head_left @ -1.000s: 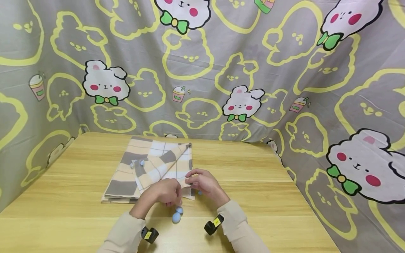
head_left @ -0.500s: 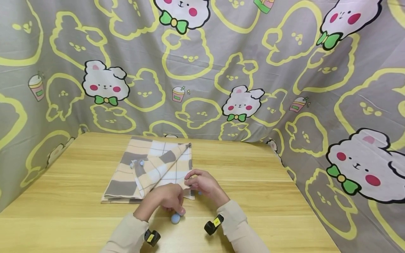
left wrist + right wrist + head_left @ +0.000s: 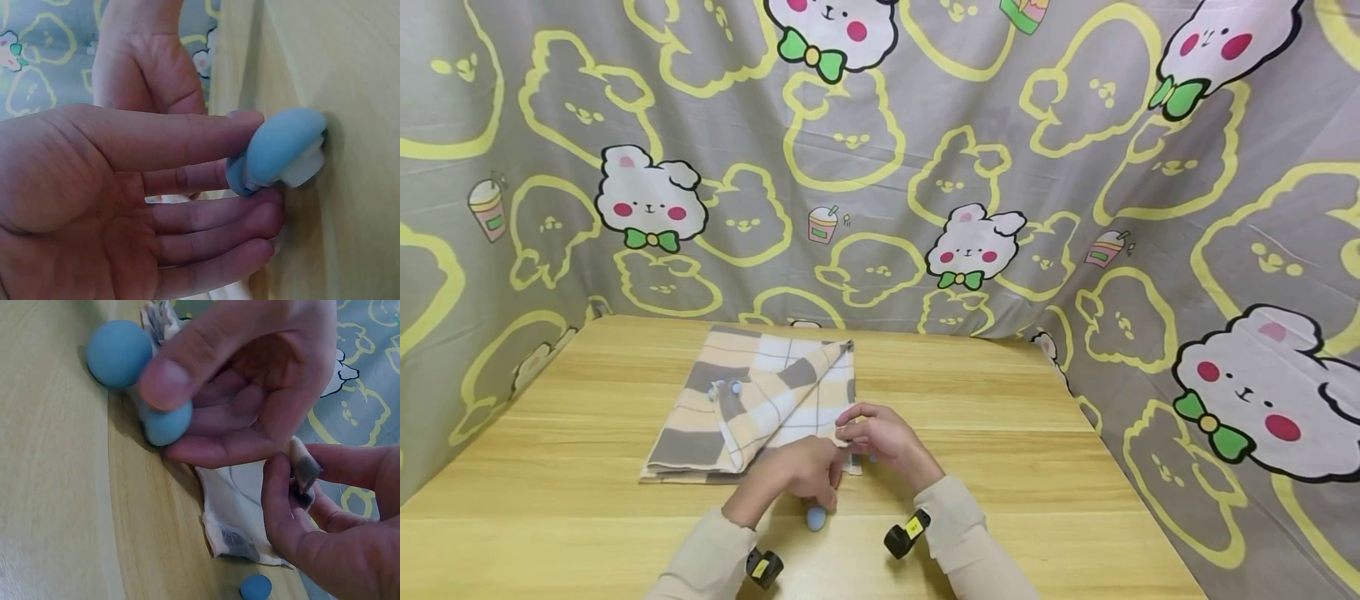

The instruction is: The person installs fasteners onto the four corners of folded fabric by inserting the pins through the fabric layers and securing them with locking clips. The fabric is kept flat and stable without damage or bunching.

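My left hand (image 3: 808, 468) reaches down to the table and pinches a blue mushroom-shaped clip (image 3: 169, 425) between thumb and fingers. Right against it is a second blue clip (image 3: 287, 147), whose round cap and white base show in the left wrist view; this one sits on the wood. My right hand (image 3: 883, 437) pinches the near right corner of a folded plaid blanket (image 3: 688, 417), raised a little off the table. Beside that hand lies another blue clip (image 3: 256, 587), mostly hidden in the head view.
Two small blue pieces are on the blanket, one a rounded cap (image 3: 737, 387), where a folded-over flap (image 3: 767, 404) ends. The wooden table (image 3: 985, 400) stretches to both sides. A patterned curtain (image 3: 880, 167) encloses its back and sides.
My left hand has shifted slightly right and nearer, and its fingers now cover and pinch one of the two clips seen in front of it. My right hand keeps its hold on the blanket.
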Tool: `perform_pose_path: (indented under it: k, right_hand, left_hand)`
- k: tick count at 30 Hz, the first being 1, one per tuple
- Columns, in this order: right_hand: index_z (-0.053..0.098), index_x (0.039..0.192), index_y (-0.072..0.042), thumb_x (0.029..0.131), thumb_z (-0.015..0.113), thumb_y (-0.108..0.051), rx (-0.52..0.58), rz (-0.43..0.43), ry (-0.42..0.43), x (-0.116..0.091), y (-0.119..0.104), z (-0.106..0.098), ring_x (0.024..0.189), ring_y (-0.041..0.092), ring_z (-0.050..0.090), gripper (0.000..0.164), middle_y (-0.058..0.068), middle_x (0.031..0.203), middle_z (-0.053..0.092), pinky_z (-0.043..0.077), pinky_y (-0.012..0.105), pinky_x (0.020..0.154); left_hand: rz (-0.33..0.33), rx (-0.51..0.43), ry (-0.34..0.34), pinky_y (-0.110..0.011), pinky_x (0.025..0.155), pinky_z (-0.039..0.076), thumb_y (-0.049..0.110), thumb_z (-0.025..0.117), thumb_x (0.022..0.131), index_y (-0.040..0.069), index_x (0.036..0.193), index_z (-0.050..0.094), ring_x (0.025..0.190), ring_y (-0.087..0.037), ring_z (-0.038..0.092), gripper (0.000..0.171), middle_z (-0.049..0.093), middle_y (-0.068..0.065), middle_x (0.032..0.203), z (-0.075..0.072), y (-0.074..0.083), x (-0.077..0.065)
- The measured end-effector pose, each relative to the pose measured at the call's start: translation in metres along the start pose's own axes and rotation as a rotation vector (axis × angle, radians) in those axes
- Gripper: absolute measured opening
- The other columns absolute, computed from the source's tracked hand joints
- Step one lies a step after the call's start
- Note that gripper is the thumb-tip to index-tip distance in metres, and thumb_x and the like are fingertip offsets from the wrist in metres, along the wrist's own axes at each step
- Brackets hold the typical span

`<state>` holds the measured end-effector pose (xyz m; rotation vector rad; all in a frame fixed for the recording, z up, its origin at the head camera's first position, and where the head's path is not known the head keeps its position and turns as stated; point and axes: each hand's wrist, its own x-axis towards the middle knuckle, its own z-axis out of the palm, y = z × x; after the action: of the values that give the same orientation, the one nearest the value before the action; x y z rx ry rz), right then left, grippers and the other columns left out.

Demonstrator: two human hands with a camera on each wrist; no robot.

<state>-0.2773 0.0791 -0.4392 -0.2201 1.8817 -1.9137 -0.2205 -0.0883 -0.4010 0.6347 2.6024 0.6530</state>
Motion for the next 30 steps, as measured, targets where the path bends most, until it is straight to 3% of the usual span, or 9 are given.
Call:
perform_pose_path:
  k: [5,9,15,23,27,30]
  right_hand:
    - [0.064,0.109,0.01,0.089,0.066,0.002,0.009,-0.011,0.01,0.002,0.002,0.0,0.074,0.011,0.063,0.021,0.003,0.089,0.062,0.056,0.027,0.076]
    - [0.066,0.108,0.011,0.088,0.066,0.002,0.011,-0.025,0.018,0.002,0.002,0.001,0.073,0.011,0.063,0.022,0.004,0.096,0.063,0.057,0.028,0.077]
    - [0.066,0.109,0.012,0.088,0.065,0.002,0.015,-0.016,0.021,0.001,0.001,0.002,0.075,0.012,0.064,0.023,0.005,0.095,0.064,0.057,0.029,0.078]
    - [0.067,0.11,0.014,0.09,0.065,0.002,0.018,-0.03,0.005,0.002,0.003,0.0,0.082,0.011,0.066,0.023,0.005,0.097,0.067,0.058,0.029,0.081]
    - [0.067,0.11,0.013,0.09,0.066,0.001,0.018,-0.031,-0.002,0.002,0.003,0.001,0.083,0.011,0.066,0.024,0.005,0.1,0.068,0.058,0.031,0.084]
    - [0.066,0.112,0.014,0.091,0.065,0.002,0.016,-0.038,-0.013,0.002,0.003,0.001,0.083,0.011,0.066,0.025,0.004,0.097,0.068,0.059,0.032,0.086]
  left_hand:
    - [0.063,-0.143,-0.041,-0.025,0.054,0.042,0.006,0.078,0.079,0.012,0.076,0.069,0.057,-0.015,0.06,0.012,0.066,-0.003,0.064,-0.014,-0.011,-0.004]
    - [0.072,-0.234,-0.018,-0.031,0.057,0.051,0.009,0.076,0.085,0.009,0.084,0.07,0.061,-0.021,0.066,0.006,0.069,-0.007,0.069,-0.028,-0.021,-0.008]
    - [0.037,-0.323,0.129,-0.034,0.062,0.053,0.011,0.073,0.09,0.006,0.091,0.068,0.063,-0.019,0.063,0.006,0.067,-0.008,0.071,-0.037,-0.031,-0.006]
    - [-0.016,-0.446,0.368,-0.04,0.077,0.055,0.007,0.064,0.095,0.001,0.117,0.068,0.082,-0.019,0.069,0.023,0.075,-0.012,0.094,-0.029,-0.04,0.009]
    - [-0.035,-0.494,0.42,-0.045,0.086,0.054,0.009,0.062,0.098,0.005,0.117,0.071,0.092,-0.022,0.07,0.021,0.076,-0.012,0.102,-0.022,-0.044,0.016]
    - [-0.062,-0.55,0.417,-0.049,0.092,0.052,0.009,0.061,0.1,0.009,0.118,0.071,0.101,-0.025,0.069,0.021,0.075,-0.012,0.109,-0.02,-0.046,0.018]
